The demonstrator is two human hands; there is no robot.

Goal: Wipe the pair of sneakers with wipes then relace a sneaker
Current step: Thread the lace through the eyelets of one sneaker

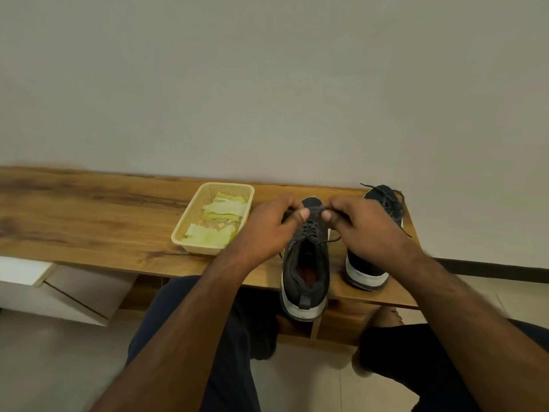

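Two dark sneakers with white soles stand on a wooden bench (89, 221). The nearer sneaker (306, 272) points away from me, heel at the bench's front edge. Over its toe end, my left hand (267, 230) and my right hand (368, 230) each pinch the dark lace (315, 210), which stretches between my thumbs. The second sneaker (383, 203) stands to the right, partly hidden behind my right hand, with loose laces at its far end.
A cream plastic basket (190, 230) holding crumpled pale green wipes (222, 208) sits left of the sneakers. A plain wall runs behind the bench. My knees and a bare foot (386, 318) show below the bench's front edge.
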